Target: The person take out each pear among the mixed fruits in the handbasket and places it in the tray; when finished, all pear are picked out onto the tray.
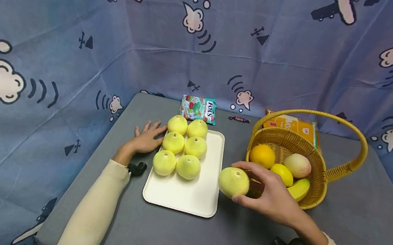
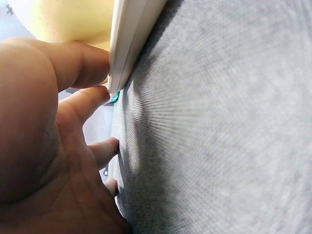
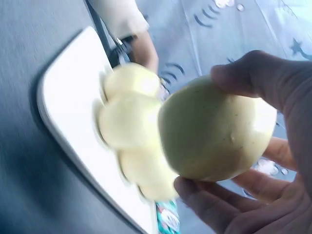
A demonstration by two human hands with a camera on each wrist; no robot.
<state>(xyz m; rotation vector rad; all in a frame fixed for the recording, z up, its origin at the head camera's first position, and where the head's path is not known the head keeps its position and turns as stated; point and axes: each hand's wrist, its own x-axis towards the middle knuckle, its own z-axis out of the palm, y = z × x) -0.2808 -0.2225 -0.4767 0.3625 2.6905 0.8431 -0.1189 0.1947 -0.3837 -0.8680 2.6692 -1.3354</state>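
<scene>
A round yellow-green pear (image 1: 234, 182) is held between the thumb and fingers of my right hand (image 1: 270, 193), raised between the tray and the basket. The right wrist view shows the same speckled pear (image 3: 214, 129) up close, in front of the tray. Several matching pears (image 1: 188, 167) sit in two columns on the white tray (image 1: 187, 197), filling its back and left part. My left hand (image 1: 147, 137) lies at the tray's left edge, fingers spread. Its thumb and a finger touch the tray's rim (image 2: 127, 44) in the left wrist view.
A yellow wicker basket (image 1: 291, 139) with a tall handle stands at the right. It holds an orange (image 1: 262, 155), a lemon (image 1: 282, 174), a pale pink-tinged fruit (image 1: 298, 166) and a banana (image 1: 299, 189). Behind are a green candy bag (image 1: 198, 109), a purple-wrapped candy (image 1: 239, 119) and an orange packet (image 1: 302, 129).
</scene>
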